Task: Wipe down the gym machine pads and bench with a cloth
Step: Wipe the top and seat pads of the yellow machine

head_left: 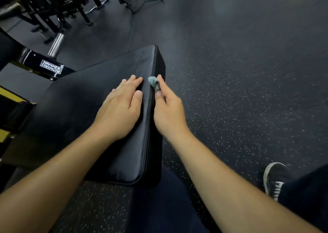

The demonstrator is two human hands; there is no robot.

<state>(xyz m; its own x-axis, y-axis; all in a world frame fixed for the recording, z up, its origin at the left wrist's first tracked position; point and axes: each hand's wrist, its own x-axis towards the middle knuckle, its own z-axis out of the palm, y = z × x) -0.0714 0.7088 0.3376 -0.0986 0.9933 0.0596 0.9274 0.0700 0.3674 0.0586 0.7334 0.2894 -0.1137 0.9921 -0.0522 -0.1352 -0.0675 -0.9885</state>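
A black padded bench (pixel 85 112) fills the middle of the head view, its long right edge running away from me. My left hand (pixel 119 108) lies flat on the pad near that edge, fingers straight. My right hand (pixel 166 110) is just off the right edge and pinches a small bunched teal cloth (pixel 153 82) between thumb and fingers. The cloth touches the bench's seam at the upper right side. Most of the cloth is hidden inside my fingers.
A black machine frame with a Hammer Strength label (pixel 51 66) and a chrome peg (pixel 56 44) stands at the left. More black equipment legs (pixel 58 10) crowd the far left. Speckled rubber floor (pixel 248 90) spreads to the right; my shoe (pixel 275 179) is at lower right.
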